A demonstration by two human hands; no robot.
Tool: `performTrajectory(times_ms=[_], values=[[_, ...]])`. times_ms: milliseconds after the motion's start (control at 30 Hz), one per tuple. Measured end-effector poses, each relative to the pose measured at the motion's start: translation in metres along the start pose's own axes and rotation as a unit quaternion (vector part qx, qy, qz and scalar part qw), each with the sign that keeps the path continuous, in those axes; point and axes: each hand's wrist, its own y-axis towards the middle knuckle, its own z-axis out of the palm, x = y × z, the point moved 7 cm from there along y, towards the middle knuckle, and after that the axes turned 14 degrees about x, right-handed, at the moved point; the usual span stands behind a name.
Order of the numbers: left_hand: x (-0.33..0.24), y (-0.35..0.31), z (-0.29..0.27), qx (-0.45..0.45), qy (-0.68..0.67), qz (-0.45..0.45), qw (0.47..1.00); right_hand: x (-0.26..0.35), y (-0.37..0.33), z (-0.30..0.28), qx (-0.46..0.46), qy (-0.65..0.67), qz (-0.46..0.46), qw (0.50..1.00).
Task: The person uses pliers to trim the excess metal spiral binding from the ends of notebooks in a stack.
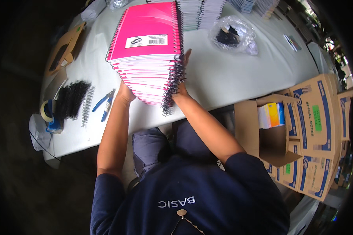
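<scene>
A tall stack of pink-covered spiral notebooks (147, 29) stands over the table's front part, between my two hands. Black wire coils run down its right side, and the white page edges face me. My left hand (126, 93) presses against the lower left side of the stack, its fingers mostly hidden by the notebooks. On the right side, my right hand (181, 89) grips the stack behind the coils, with some fingertips showing beyond them. The top notebook has a white label on its cover.
On the left lie blue-handled pliers (101, 102), loose black coils (72, 100), a tape dispenser (53, 117) and a piece of cardboard (66, 49). Clear plastic wrap (234, 36) and more notebooks (211, 13) are farther back. An open carton (247, 131) holding notebooks stands right, beside stacked boxes (315, 117).
</scene>
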Motion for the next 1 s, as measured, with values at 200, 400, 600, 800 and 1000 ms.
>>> performTrajectory(times_ms=[200,400,600,800,1000], values=[[-0.005,-0.003,-0.004,0.038,-0.122,0.007,0.992,0.051,-0.008,0.003,0.010,0.014,0.051,0.999],[-0.014,0.002,0.004,0.062,-0.068,0.039,0.995,0.096,-0.009,-0.001,0.029,-0.025,-0.054,0.998],[-0.059,0.000,0.020,0.006,-0.028,0.069,0.997,0.100,0.011,-0.015,-0.039,-0.045,-0.126,0.990],[-0.081,0.002,0.033,-0.057,0.035,0.106,0.992,0.135,0.029,-0.014,-0.014,-0.036,-0.189,0.981],[-0.102,-0.003,0.057,-0.071,0.079,0.136,0.985,0.187,0.017,-0.001,0.056,0.039,-0.236,0.969]])
